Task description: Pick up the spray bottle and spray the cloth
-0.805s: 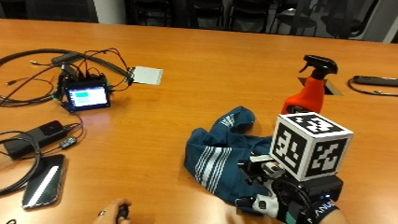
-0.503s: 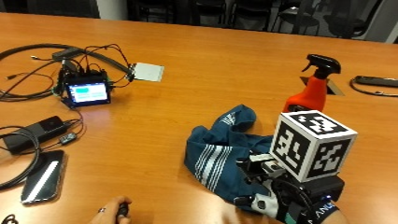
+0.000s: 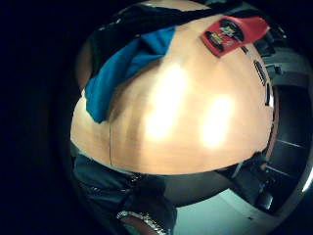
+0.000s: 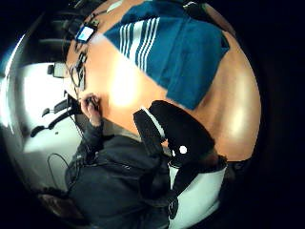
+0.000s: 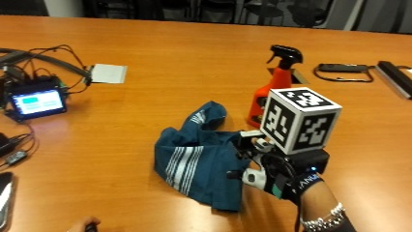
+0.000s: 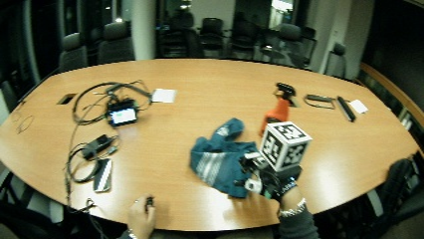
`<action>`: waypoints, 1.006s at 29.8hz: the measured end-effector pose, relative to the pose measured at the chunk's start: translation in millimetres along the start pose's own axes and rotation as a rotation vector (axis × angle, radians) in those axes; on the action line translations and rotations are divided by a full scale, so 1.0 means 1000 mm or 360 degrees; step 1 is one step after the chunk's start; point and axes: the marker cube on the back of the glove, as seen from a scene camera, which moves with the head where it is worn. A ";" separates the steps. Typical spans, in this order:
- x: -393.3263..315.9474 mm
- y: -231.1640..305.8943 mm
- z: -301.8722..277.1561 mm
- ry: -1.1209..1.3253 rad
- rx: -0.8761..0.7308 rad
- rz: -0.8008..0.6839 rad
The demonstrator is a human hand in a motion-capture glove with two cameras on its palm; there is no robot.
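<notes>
Here, at the far left of the outside view, a small screen [image 5: 37, 101] glows blue amid a tangle of black cables [image 5: 48, 58] on the wooden tabletop [image 5: 174, 58], with a pale flat card [image 5: 107, 73] lying just beside the cables at about two o'clock from the screen. At the near edge, toward seven o'clock from the cloth, the bare hand [image 5: 87, 225] rests on the tabletop; only its tip shows there.

Near the middle lies the cloth [image 5: 193, 159], a rumpled teal towel with white stripes, one corner bunched up toward twelve o'clock. The thumb-side palm view shows the same cloth [image 4: 171, 52] spread flat over the wood.

The right hand [image 5: 273, 166], in its black glove, hovers at the cloth's three o'clock edge, over its near corner. Its fingers are mostly hidden behind the gear on the glove, so I cannot tell whether they are spread or curled; they seem to hold nothing.

The spray bottle [image 5: 273, 89], orange with a black trigger head, stands upright on the tabletop at twelve o'clock from the hand, just beyond the cloth and apart from the glove. Further right, toward two o'clock, a black looped cord [image 5: 343, 72] lies flat.
</notes>
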 end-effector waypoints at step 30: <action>0.102 -0.143 -0.025 -0.0799 0.1132 0.1023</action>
